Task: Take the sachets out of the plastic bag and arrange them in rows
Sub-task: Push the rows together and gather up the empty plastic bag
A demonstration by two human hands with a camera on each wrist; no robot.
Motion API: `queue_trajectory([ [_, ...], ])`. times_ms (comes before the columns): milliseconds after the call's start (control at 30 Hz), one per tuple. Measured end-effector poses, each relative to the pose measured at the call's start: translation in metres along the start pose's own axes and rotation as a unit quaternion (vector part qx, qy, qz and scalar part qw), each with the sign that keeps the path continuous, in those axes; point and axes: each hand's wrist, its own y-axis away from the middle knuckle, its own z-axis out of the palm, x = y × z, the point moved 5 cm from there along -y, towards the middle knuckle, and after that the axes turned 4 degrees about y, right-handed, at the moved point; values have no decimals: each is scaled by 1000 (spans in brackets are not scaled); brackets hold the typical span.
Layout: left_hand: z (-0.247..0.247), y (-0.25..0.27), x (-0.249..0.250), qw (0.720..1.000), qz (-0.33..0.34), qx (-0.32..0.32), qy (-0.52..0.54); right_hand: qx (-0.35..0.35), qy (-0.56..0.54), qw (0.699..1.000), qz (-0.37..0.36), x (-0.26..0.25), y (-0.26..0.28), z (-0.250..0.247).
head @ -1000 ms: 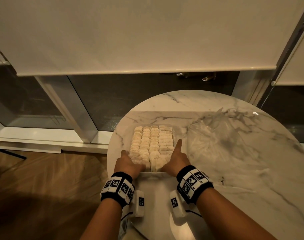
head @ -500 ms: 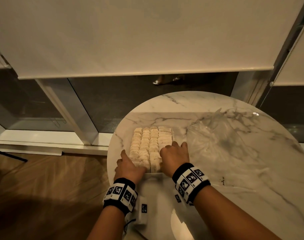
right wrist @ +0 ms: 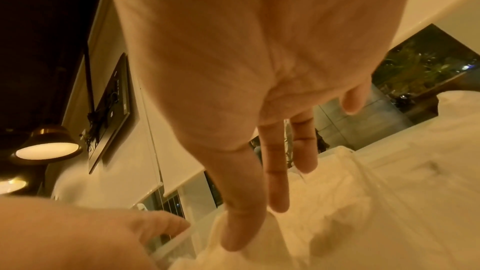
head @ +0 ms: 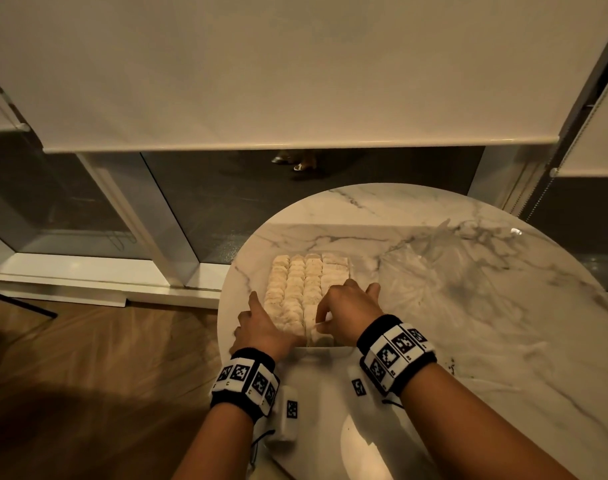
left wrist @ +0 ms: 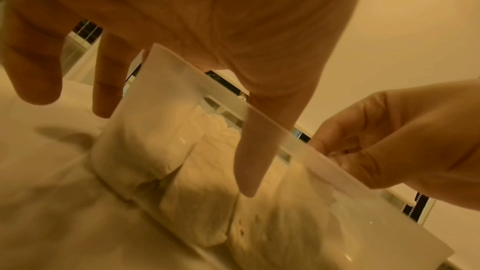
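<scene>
Pale sachets (head: 295, 285) lie in several tight rows inside a clear rectangular container (head: 325, 346) on the round marble table (head: 503, 358). My left hand (head: 261, 320) rests at the container's near left corner, fingers straight and spread; in the left wrist view the left hand (left wrist: 176, 151) straddles the translucent wall (left wrist: 337, 174) in front of the sachets (left wrist: 202, 202). My right hand (head: 347, 306) arches over the right-hand row. In the right wrist view the right hand (right wrist: 259, 213) presses straight fingers down on the sachets (right wrist: 337, 223). The clear plastic bag (head: 434, 271) lies crumpled and flat just right of the container.
The table's left edge runs close beside the container, with wooden floor (head: 88, 358) below it. A window with a lowered roller blind (head: 295, 81) stands behind the table. Bare marble spreads to the right of and nearer than the bag.
My right hand has moved from the container's right side, index finger pointing along it, onto the right-hand row of sachets. The left hand has stayed at the near left corner.
</scene>
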Motion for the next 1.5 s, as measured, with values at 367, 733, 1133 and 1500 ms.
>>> queue_trajectory([
  [367, -1, -2, 0, 1000, 2, 4, -8, -54, -81, 995, -4, 1, -16, 19],
  [733, -8, 0, 8, 1000, 23, 13, 2, 79, -71, 994, -18, 3, 0, 14],
  [1133, 12, 31, 19, 929, 328, -6, -172, -62, -66, 994, -69, -21, 24, 36],
  [1500, 18, 32, 14, 924, 295, -5, -242, -46, 28, 997, -57, -31, 26, 36],
])
